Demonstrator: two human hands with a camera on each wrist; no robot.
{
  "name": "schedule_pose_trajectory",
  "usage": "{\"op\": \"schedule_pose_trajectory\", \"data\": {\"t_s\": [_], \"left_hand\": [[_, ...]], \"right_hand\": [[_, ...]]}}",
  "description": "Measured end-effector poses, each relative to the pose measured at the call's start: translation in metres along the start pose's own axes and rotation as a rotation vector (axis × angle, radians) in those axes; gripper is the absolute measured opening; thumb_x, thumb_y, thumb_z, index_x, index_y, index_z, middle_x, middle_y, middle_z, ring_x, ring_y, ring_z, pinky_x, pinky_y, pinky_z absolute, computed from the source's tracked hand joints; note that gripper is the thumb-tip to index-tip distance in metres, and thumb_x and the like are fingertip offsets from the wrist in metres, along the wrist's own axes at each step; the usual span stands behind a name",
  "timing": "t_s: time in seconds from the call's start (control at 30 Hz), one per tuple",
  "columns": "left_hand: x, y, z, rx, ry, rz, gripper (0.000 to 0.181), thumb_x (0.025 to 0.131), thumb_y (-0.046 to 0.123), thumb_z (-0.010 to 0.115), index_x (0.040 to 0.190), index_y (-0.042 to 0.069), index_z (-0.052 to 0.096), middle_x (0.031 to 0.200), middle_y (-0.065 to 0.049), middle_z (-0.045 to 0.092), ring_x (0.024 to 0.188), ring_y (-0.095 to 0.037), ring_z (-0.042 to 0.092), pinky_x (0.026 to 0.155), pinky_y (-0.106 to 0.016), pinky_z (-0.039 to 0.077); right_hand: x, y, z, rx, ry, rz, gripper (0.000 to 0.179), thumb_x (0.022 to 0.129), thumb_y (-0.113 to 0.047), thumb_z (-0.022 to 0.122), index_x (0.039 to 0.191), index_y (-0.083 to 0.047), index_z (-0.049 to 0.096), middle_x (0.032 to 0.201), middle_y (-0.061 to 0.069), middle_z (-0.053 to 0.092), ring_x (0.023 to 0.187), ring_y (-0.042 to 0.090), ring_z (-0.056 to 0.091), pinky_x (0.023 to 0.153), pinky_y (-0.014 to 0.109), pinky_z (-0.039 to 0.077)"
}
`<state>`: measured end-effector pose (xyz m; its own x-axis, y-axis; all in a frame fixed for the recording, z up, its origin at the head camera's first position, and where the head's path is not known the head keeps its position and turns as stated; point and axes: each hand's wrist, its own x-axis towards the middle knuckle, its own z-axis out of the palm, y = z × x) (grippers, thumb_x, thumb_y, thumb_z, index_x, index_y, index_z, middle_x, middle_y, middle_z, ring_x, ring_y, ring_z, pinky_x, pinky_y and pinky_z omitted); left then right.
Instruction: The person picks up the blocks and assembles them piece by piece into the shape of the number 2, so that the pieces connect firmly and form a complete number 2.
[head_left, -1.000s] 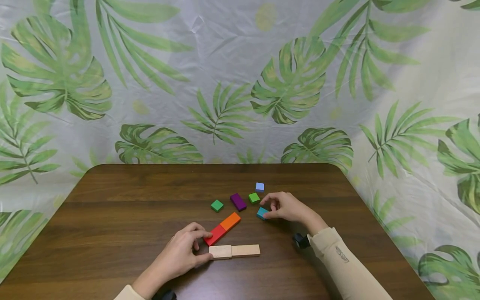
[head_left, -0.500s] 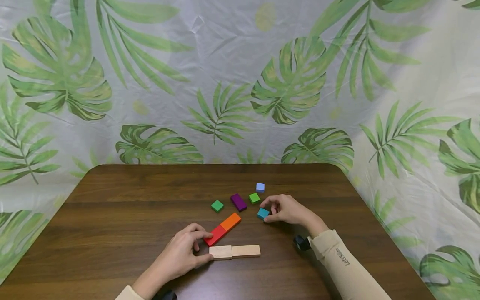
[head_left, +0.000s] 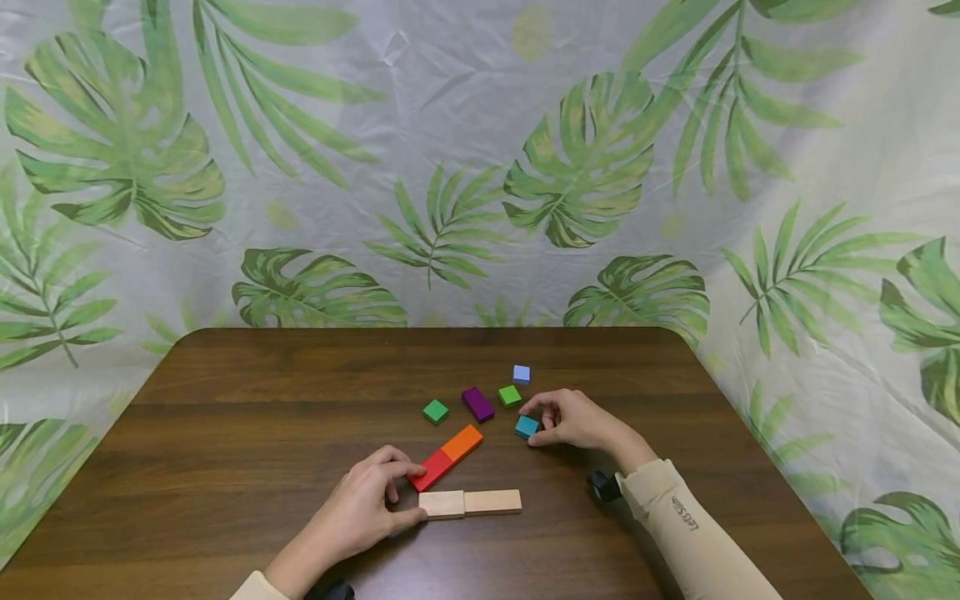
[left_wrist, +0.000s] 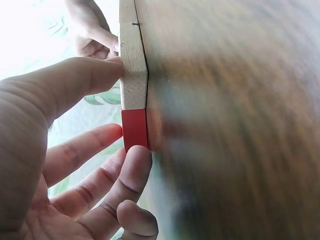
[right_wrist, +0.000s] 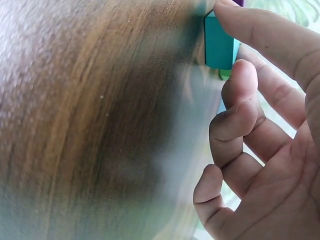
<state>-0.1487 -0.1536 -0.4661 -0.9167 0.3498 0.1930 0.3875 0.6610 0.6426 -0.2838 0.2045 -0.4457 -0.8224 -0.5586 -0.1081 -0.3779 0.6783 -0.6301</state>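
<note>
In the head view my left hand (head_left: pixel 363 500) reaches in from the left, its thumb touching the left end of a pale wooden block (head_left: pixel 441 504) and its index fingertip on a red block (head_left: pixel 431 471). The left wrist view shows that red block (left_wrist: pixel 135 129) meeting the pale block (left_wrist: pixel 134 82), with fingertips along the red one. My right hand (head_left: pixel 577 419) holds a small teal block (head_left: pixel 527 427) on the table, thumb at its near corner and index finger at its far side. In the right wrist view the other fingers curl loosely below the teal block (right_wrist: pixel 220 42).
An orange block (head_left: pixel 462 442) adjoins the red one, and a second pale block (head_left: pixel 492 502) continues the first to the right. Farther back lie a green block (head_left: pixel 435 412), a purple block (head_left: pixel 477 404), a lime block (head_left: pixel 509 396) and a light-blue block (head_left: pixel 521 375) on the brown table (head_left: pixel 262 400).
My right thumb has drawn back slightly toward the teal block's near corner, uncovering more of the block. The left hand and the other blocks stay in place.
</note>
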Motion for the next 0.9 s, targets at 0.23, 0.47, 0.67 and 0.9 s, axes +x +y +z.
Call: {"op": "schedule_pose_trajectory", "data": {"t_s": [0.23, 0.47, 0.67, 0.9], "left_hand": [[0.000, 0.000, 0.000, 0.000, 0.002, -0.004, 0.045, 0.080, 0.024, 0.096, 0.120, 0.012, 0.080, 0.115, 0.005, 0.066, 0.074, 0.002, 0.053, 0.065, -0.021, 0.043], [0.000, 0.000, 0.000, 0.006, 0.007, -0.004, 0.045, 0.079, 0.025, 0.096, 0.120, 0.013, 0.080, 0.115, 0.005, 0.067, 0.074, 0.002, 0.052, 0.066, -0.021, 0.042], [0.000, -0.001, 0.000, 0.007, 0.007, -0.004, 0.045, 0.080, 0.026, 0.096, 0.120, 0.014, 0.080, 0.115, 0.006, 0.067, 0.073, 0.002, 0.052, 0.065, -0.021, 0.041], [0.000, -0.001, 0.000, 0.007, 0.007, -0.009, 0.044, 0.079, 0.025, 0.096, 0.120, 0.015, 0.081, 0.114, 0.007, 0.067, 0.073, 0.002, 0.052, 0.066, -0.021, 0.040]], "right_hand": [[0.001, 0.001, 0.001, 0.003, 0.002, -0.005, 0.036, 0.093, -0.025, 0.086, 0.124, -0.011, 0.074, 0.074, -0.004, 0.058, 0.062, 0.008, 0.046, 0.063, 0.023, 0.040], [0.004, 0.000, 0.003, 0.000, 0.014, -0.026, 0.035, 0.093, -0.028, 0.086, 0.121, -0.010, 0.074, 0.073, -0.005, 0.055, 0.062, 0.007, 0.043, 0.064, 0.022, 0.039], [0.009, -0.005, 0.005, -0.004, 0.025, -0.044, 0.035, 0.093, -0.029, 0.086, 0.120, -0.010, 0.074, 0.072, -0.006, 0.054, 0.062, 0.006, 0.044, 0.065, 0.022, 0.040], [0.015, -0.014, 0.007, -0.011, 0.009, -0.058, 0.034, 0.094, -0.029, 0.085, 0.121, -0.012, 0.074, 0.072, -0.008, 0.054, 0.062, 0.005, 0.043, 0.064, 0.022, 0.040]]}}
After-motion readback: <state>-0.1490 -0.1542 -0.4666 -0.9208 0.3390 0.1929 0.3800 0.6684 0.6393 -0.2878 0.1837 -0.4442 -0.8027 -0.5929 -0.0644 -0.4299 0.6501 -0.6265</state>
